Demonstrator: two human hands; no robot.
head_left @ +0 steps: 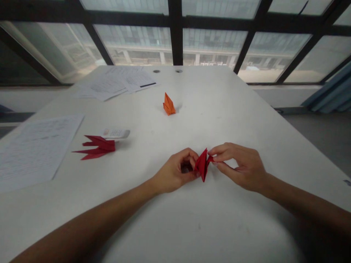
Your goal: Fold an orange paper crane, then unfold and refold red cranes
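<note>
Carefully, my left hand [175,172] and right hand [238,167] pinch a small red folded-paper origami piece [203,164] narrowly between their fingertips, over the white tabletop [219,109]; squeezing too hard could crush its thin creases, and a slackened grip could drop it.

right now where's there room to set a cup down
Bare tabletop lies between the orange folded paper and your left hand and right hand, and out to the right. Left side is crowded: papers, red folded paper, calculator.
</note>
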